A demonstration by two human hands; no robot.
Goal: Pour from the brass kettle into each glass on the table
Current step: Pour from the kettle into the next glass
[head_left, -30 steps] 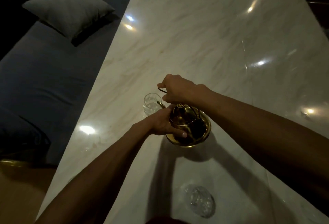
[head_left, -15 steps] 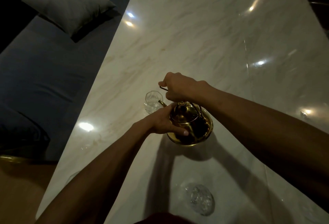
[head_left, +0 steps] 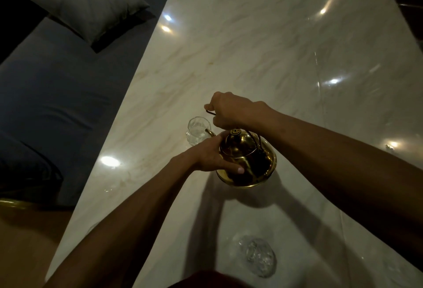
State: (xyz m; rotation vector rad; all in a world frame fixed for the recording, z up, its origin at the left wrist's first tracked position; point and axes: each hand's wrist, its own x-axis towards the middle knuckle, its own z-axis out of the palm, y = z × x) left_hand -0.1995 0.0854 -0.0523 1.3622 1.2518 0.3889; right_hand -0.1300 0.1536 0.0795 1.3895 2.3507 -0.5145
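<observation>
A round brass kettle (head_left: 249, 161) hangs tilted to the left over the marble table (head_left: 251, 47). My right hand (head_left: 231, 113) is closed on its thin dark handle above the lid. My left hand (head_left: 210, 156) presses against the kettle's left side, thumb on the brass. The spout tip reaches over the rim of a small clear glass (head_left: 197, 130) just left of the kettle. A second clear faceted glass (head_left: 259, 256) stands near the front edge, below my arms. I cannot make out any stream of liquid.
A dark blue couch (head_left: 57, 86) with a grey cushion (head_left: 87, 3) runs along the table's left edge. Bright lamp reflections dot the glossy tabletop. A small shiny item (head_left: 389, 147) lies at the far right by my right forearm.
The kettle and both hands have stayed almost in place, shifting slightly; the spout stays at the small glass's rim. The view has drifted a little.
</observation>
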